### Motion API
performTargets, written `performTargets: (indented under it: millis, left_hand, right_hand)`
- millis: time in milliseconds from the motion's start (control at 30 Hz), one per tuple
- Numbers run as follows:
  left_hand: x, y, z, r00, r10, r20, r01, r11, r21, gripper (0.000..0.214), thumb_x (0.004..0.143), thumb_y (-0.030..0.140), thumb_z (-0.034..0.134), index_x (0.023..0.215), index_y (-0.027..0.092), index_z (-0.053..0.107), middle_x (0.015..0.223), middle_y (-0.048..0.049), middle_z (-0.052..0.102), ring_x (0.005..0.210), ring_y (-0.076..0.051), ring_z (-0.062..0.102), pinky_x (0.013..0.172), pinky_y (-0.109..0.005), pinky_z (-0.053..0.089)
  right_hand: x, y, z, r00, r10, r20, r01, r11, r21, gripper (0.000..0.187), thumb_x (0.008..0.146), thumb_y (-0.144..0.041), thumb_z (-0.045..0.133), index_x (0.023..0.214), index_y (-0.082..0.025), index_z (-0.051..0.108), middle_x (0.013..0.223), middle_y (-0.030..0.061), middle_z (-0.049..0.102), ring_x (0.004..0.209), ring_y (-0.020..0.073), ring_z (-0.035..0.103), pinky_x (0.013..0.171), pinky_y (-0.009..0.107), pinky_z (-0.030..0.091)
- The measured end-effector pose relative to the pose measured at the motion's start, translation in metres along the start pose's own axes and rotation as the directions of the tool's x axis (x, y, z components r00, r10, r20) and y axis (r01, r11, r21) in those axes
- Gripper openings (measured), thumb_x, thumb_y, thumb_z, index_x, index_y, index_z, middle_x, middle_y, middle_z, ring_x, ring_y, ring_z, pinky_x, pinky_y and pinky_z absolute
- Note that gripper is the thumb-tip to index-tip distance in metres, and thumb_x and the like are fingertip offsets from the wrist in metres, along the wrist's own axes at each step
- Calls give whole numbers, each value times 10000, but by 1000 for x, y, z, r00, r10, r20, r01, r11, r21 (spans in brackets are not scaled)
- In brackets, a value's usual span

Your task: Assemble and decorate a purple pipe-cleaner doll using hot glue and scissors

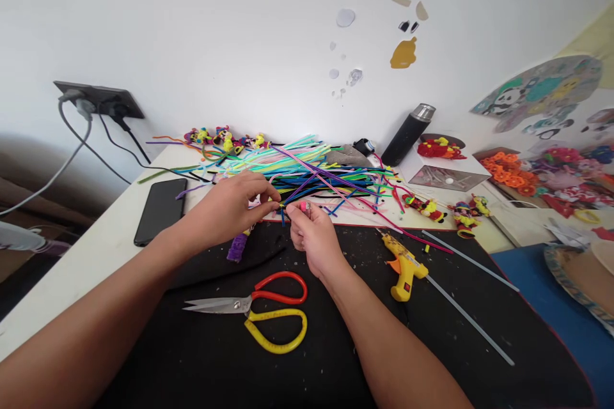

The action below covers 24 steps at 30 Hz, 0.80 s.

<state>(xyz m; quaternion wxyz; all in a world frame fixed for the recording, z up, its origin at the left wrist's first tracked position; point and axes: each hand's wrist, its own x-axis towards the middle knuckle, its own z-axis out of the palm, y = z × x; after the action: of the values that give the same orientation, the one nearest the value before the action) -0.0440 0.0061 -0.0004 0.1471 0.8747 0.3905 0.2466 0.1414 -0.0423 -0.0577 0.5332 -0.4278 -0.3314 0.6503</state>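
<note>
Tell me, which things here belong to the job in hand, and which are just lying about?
Seems part of the job:
small piece at the fingertips of the left hand and right hand
fuzzy stems
probably scissors and glue gun, both within reach

Probably just lying about:
black phone
dark flask

From where I stand, a black phone (160, 212) lies at the left of the frame, below a dark socket panel (100, 99) with plugged-in cables (77, 163). Right of centre sits a black flask (405, 138) with a silver cap; above it, a mustard-yellow sticker (403, 54) marks the wall (215, 32). A panda picture (509, 101) shows at upper right.
</note>
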Motion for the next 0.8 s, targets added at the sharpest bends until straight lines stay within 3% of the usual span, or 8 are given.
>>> performTargets:
  millis: [233,500,800]
  left_hand:
    - [2,2,4,997,64,43,-65,998,3,197,980,333,580,908,220,725,829,-21,703,824,-217,643,767,-338,446]
    - [1,3,6,996,46,71,-47,999,8,217,995,339,554,899,215,706,863,-34,702,852,-219,637,783,-341,447]
    - [1,5,1,1000,0,29,1,1000,-30,211,966,343,560,858,219,693,836,-18,687,803,-197,607,751,-325,442]
  right_hand:
    - [0,0,1,1000,-5,6,4,1000,10,352,763,-455,813,843,-212,571,517,-134,366,393,39,242,397,210,116]
    - [-1,0,2,1000,-5,7,5,1000,6,352,760,-452,816,839,-214,569,514,-136,363,396,42,244,400,212,115]
    - [-2,-1,3,999,3,40,-3,1000,5,392,775,-497,820,831,-223,545,532,-135,351,402,44,237,399,210,109]
